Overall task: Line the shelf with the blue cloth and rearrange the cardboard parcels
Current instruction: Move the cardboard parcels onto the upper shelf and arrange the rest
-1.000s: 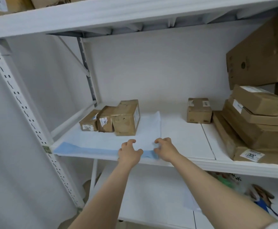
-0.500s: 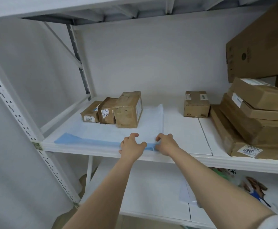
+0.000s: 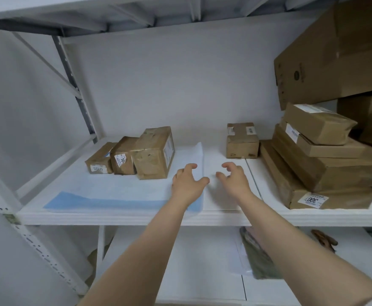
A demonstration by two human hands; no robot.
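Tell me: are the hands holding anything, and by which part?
Nothing is held. Left hand above the blue cloth near its right edge, right hand above bare shelf, fingers loosely curled.

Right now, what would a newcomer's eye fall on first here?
Two bare arms reach in, the left hand over the right edge of the blue cloth and the right hand over bare shelf beside it, both holding nothing. Three cardboard parcels sit in a row on the cloth at back left; a stack of parcels crowds the right end beneath a large carton.
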